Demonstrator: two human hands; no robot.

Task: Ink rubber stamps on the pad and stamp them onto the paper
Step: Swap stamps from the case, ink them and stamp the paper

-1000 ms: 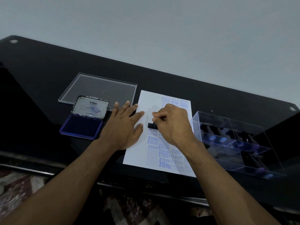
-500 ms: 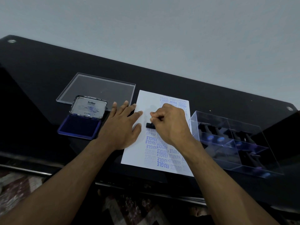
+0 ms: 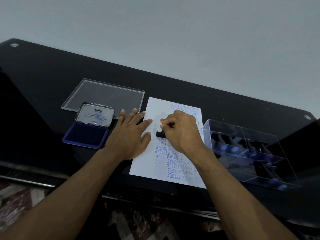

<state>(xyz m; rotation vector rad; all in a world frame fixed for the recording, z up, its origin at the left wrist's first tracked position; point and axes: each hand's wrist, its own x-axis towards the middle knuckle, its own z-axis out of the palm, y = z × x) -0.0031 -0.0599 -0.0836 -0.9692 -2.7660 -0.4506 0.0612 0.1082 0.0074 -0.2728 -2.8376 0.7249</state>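
Right hand (image 3: 180, 130) presses stamp (image 3: 160, 134) on paper (image 3: 152, 108).
Fingers curl round the stamp; only its black end shows, face hidden. Left hand (image 3: 129, 135) flat, fingers spread, holding the paper's edge. Pad (image 3: 86, 135) open at left.

We see two bare forearms entering from the bottom corners of the head view, uncovered along all of their visible length, with no sleeve edge or cuff showing anywhere on them. Our left hand (image 3: 129, 135) and our right hand (image 3: 181, 131) are both ungloved, and we see nothing worn at either wrist or on the fingers that show, whose nails look short and plain. The light is dim and the wide lens bends the edges, so we cannot make out finer detail on the arms than that.
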